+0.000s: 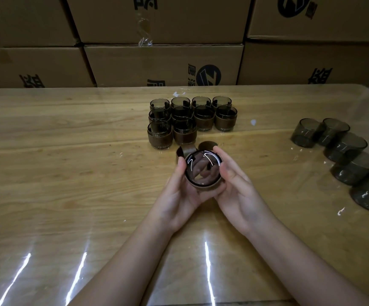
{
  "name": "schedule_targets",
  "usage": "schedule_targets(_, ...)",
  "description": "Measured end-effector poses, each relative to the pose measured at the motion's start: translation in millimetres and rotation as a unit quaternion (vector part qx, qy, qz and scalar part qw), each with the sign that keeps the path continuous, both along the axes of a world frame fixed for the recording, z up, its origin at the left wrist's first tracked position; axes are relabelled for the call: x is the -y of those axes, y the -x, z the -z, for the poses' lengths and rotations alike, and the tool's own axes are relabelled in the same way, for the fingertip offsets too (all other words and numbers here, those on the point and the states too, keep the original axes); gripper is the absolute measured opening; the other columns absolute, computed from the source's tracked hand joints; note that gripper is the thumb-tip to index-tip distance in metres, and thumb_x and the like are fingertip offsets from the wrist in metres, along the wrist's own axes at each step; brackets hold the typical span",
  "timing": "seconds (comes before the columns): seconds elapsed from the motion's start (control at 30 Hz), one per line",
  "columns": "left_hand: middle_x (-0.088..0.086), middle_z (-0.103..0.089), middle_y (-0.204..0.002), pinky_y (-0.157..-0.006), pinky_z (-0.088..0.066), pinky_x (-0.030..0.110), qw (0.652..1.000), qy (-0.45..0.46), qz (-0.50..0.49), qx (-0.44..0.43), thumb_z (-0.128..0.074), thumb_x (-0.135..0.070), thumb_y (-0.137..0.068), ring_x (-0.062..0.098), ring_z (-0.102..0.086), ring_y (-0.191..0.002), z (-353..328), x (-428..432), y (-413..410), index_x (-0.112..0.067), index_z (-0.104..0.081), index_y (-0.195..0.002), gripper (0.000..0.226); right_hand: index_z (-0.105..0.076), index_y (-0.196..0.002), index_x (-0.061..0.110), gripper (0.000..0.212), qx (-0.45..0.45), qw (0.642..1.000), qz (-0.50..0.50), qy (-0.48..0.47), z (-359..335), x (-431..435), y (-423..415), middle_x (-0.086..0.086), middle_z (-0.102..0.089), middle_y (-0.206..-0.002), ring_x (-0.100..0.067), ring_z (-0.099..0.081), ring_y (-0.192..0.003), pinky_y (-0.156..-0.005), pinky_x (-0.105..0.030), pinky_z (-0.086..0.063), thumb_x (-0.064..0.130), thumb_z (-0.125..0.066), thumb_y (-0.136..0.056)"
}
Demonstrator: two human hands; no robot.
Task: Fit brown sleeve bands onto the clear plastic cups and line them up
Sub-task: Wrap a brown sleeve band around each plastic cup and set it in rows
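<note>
Both hands hold one smoky clear cup above the table, its mouth tilted toward me. A brown sleeve band wraps its lower wall. My left hand grips the cup's left side, thumb on the rim. My right hand cups the right side, fingers curled round it. Just behind the cup lie two loose brown bands. Several banded cups stand in rows further back.
A curved row of several bare smoky cups lies on its side at the right of the wooden table, which has a glossy clear cover. Stacked cardboard boxes wall off the table's far edge.
</note>
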State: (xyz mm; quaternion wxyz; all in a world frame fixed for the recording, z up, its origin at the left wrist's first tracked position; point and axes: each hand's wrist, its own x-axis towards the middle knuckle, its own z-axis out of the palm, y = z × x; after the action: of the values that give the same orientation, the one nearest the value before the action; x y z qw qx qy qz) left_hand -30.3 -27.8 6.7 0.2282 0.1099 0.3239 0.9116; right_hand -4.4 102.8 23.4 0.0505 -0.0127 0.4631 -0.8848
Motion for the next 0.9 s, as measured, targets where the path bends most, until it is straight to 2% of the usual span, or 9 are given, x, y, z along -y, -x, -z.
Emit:
schedule_targets(0.13,0.019,-0.048,-0.144,-0.091,-0.053,0.049,1.0,-0.01,-0.001,0.009,-0.081,-0.05,-0.07,0.032,-0.053,-0.125,-0.6,-0.9,0.4,-0.007,-0.053,-0.134,0.082,-0.049,-0.137,0.013,0.07,0.02,0.997,-0.016,0.079,-3.5,-1.1,1.7,-0.017,-0.057,-0.13,-0.021,-0.061,-0.115,-0.099,-0.031,-0.049,0.019,-0.073,-0.072)
schedule_targets(0.27,0.019,-0.048,-0.144,-0.092,-0.052,0.049,1.0,-0.008,-0.003,-0.001,-0.077,-0.051,-0.074,0.034,-0.05,-0.129,-2.7,-1.5,-0.2,-0.004,-0.045,-0.14,0.087,-0.052,-0.135,0.012,0.104,0.017,0.991,-0.025,0.13,-4.6,0.8,5.1,-0.016,-0.063,-0.119,-0.024,-0.063,-0.111,-0.091,-0.032,-0.054,0.021,-0.098,-0.043)
schedule_targets(0.37,0.019,-0.051,-0.142,-0.094,-0.051,0.049,1.0,-0.01,0.0,-0.001,-0.068,-0.051,-0.08,0.035,-0.05,-0.13,-2.0,-1.0,-0.4,-0.004,-0.044,-0.14,0.08,-0.054,-0.132,0.013,0.098,0.002,0.988,-0.029,0.152,-4.7,1.4,6.5,-0.014,-0.063,-0.115,-0.023,-0.065,-0.108,-0.089,-0.032,-0.055,0.019,-0.097,-0.044)
schedule_targets(0.43,0.018,-0.052,-0.141,-0.095,-0.051,0.048,1.0,-0.004,-0.001,0.005,-0.056,-0.051,-0.086,0.033,-0.051,-0.129,-0.3,-0.8,-0.3,-0.005,-0.046,-0.138,0.07,-0.055,-0.129,0.014,0.081,-0.008,0.988,-0.042,0.151,-3.7,0.6,5.9,-0.014,-0.06,-0.117,-0.024,-0.062,-0.111,-0.095,-0.034,-0.053,0.017,-0.091,-0.057)
schedule_targets(0.57,0.014,-0.061,-0.131,-0.085,-0.055,0.041,0.996,0.085,-0.029,-0.003,-0.043,-0.052,-0.09,0.026,-0.06,-0.119,4.5,-2.8,-0.4,-0.014,-0.059,-0.128,0.055,-0.056,-0.126,0.018,0.049,-0.025,0.999,-0.013,0.031,-2.8,-8.2,3.7,-0.01,-0.066,-0.113,-0.021,-0.065,-0.106,-0.09,-0.031,-0.054,0.012,-0.064,-0.078)
schedule_targets(0.63,0.01,-0.065,-0.125,-0.086,-0.057,0.04,0.982,0.175,-0.057,-0.033,-0.042,-0.053,-0.089,0.025,-0.062,-0.116,6.8,-6.6,-1.7,-0.02,-0.063,-0.121,0.051,-0.057,-0.124,0.023,0.049,-0.037,0.999,0.01,-0.021,-6.2,-16.5,2.6,-0.01,-0.071,-0.109,-0.022,-0.067,-0.101,-0.082,-0.031,-0.057,0.012,-0.065,-0.078)
schedule_targets(0.73,0.008,-0.065,-0.125,-0.097,-0.051,0.048,0.956,0.268,-0.083,-0.09,-0.063,-0.061,-0.073,0.025,-0.06,-0.118,7.1,-9.5,-6.7,-0.024,-0.061,-0.12,0.06,-0.057,-0.122,0.031,0.054,-0.074,0.99,0.027,-0.121,-10.0,-22.4,-0.8,-0.008,-0.073,-0.105,-0.023,-0.068,-0.103,-0.082,-0.032,-0.057,0.017,-0.073,-0.073)
schedule_targets(0.83,0.006,-0.062,-0.123,-0.09,-0.052,0.031,0.934,0.298,-0.095,-0.171,-0.069,-0.052,-0.067,0.019,-0.061,-0.113,10.3,-5.6,-9.0,-0.027,-0.054,-0.127,0.067,-0.057,-0.121,0.035,0.054,-0.125,0.972,0.022,-0.196,-12.2,-23.2,-2.9,-0.001,-0.074,-0.099,-0.018,-0.069,-0.099,-0.08,-0.027,-0.056,0.017,-0.071,-0.073)
schedule_targets(0.9,0.0,-0.059,-0.118,-0.078,-0.05,0.019,0.92,0.31,-0.103,-0.217,-0.069,-0.044,-0.07,0.004,-0.062,-0.099,10.7,-3.1,-9.4,-0.035,-0.049,-0.13,0.063,-0.056,-0.122,0.036,0.053,-0.156,0.959,0.028,-0.236,-14.8,-26.6,-4.1,0.004,-0.073,-0.088,-0.011,-0.069,-0.089,-0.076,-0.022,-0.054,0.017,-0.07,-0.075)
